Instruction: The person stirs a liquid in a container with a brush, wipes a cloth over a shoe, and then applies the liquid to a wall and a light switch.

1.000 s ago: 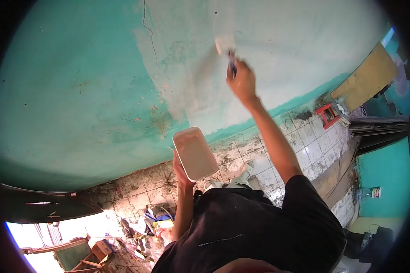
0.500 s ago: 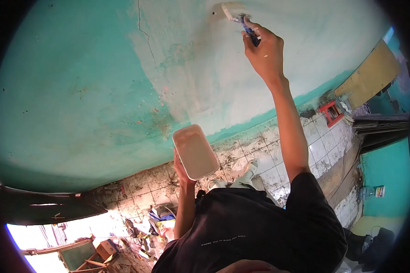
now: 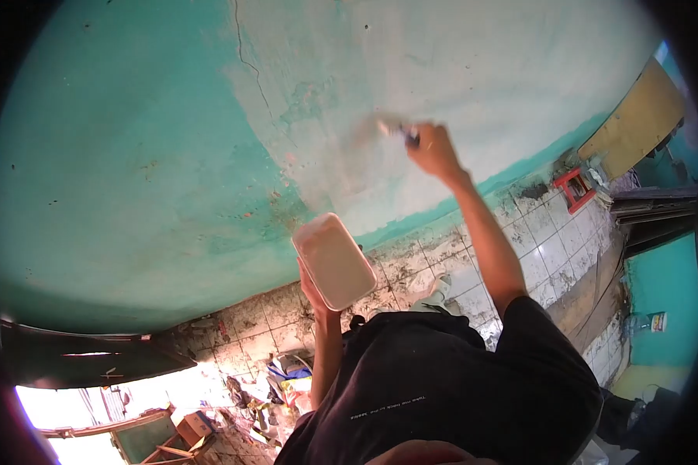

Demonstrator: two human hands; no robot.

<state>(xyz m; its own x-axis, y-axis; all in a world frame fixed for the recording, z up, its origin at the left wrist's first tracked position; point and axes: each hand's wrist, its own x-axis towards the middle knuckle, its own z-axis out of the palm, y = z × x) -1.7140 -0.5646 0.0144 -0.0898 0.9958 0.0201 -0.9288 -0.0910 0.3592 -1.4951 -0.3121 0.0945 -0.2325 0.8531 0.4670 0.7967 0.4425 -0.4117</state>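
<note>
My right hand (image 3: 433, 149) is closed on the dark handle of a paintbrush (image 3: 393, 128), whose pale bristles are blurred against the wall (image 3: 364, 85). The wall is teal on the left and coated whitish on the right, with a thin crack near the top. My left hand (image 3: 315, 293) holds a rectangular white tub (image 3: 335, 262) from its left side and below, most of the fingers hidden behind it. Pale paint lies in the tub, which is close to the wall's lower part.
Dirty tiled floor (image 3: 473, 271) runs along the wall's base. A red frame-like object (image 3: 574, 191) and a tan board (image 3: 636, 120) stand at the right. Cluttered items (image 3: 267, 395) and a wooden frame (image 3: 174, 449) are at lower left. A clear bottle (image 3: 637, 323) is at far right.
My right hand has moved down the wall with the brush, nearer to the tub. The tub has barely shifted, and the view has moved slightly.
</note>
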